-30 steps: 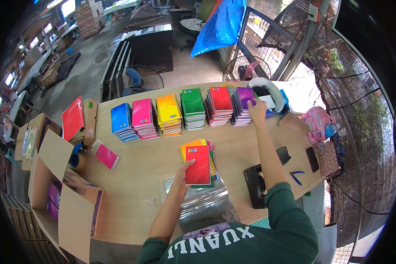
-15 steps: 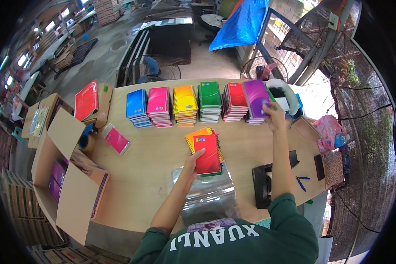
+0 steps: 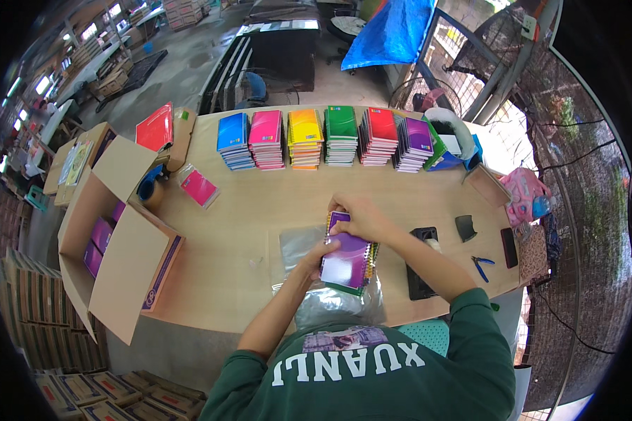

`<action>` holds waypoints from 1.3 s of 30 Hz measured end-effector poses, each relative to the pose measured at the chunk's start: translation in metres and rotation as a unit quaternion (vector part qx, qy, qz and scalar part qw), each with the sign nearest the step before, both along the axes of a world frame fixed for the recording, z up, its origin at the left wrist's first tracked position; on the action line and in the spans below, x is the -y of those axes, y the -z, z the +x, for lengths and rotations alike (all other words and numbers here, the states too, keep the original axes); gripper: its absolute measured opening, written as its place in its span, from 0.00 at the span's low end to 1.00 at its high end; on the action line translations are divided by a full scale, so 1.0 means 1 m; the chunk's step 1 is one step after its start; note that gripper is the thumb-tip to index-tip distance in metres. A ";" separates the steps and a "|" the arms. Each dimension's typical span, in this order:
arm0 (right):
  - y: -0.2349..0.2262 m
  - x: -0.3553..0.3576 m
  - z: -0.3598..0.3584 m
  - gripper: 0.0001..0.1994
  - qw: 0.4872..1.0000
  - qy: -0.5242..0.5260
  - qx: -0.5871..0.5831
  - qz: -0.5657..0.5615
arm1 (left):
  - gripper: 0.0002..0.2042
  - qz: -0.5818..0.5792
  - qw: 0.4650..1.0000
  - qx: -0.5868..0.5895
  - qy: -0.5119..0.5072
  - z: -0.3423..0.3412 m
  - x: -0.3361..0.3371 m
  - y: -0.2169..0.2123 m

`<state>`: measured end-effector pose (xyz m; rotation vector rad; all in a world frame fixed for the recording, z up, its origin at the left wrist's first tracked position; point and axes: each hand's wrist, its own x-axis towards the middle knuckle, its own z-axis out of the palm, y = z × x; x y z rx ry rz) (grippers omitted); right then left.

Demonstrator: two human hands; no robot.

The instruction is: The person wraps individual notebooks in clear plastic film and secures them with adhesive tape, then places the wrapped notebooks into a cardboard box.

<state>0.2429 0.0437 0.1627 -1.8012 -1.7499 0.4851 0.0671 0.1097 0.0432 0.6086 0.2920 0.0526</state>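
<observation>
My left hand [image 3: 313, 262] grips a small bundle of spiral notebooks by its left side, thumb on top. A purple notebook [image 3: 346, 261] is uppermost, with yellow and green edges showing beneath it. My right hand [image 3: 361, 216] is closed on the bundle's far end. Under the bundle lie clear plastic bags [image 3: 298, 305]. Across the far side of the table stand notebook stacks in a row: blue [image 3: 233, 133], pink [image 3: 266, 130], yellow [image 3: 304, 128], green [image 3: 341, 124], red [image 3: 382, 126] and purple [image 3: 416, 135].
An open carton [image 3: 126, 245] with purple packs stands at the left. A bagged pink notebook [image 3: 199, 188] lies nearby. On the right are a black tape dispenser [image 3: 420, 270], blue-handled pliers [image 3: 481, 269], a phone [image 3: 508, 248] and a pink bag [image 3: 523, 196].
My right hand has brought a purple notebook from the right-hand stack onto the notebooks in my left hand, covering the red one. Both hands now hold the bundle. The view has shifted slightly.
</observation>
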 end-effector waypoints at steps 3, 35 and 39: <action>0.035 0.033 -0.011 0.28 0.970 0.191 -0.103 0.106 | 0.35 0.166 0.986 -0.020 -0.027 -0.024 0.010 -0.015; 0.219 0.087 -0.123 0.63 0.820 0.225 -0.496 0.179 | 0.51 0.475 0.822 0.002 -0.313 -0.058 0.043 0.086; 0.223 0.084 -0.129 0.57 0.843 0.191 -0.447 0.230 | 0.52 0.487 0.800 -0.016 -0.351 -0.057 0.050 0.095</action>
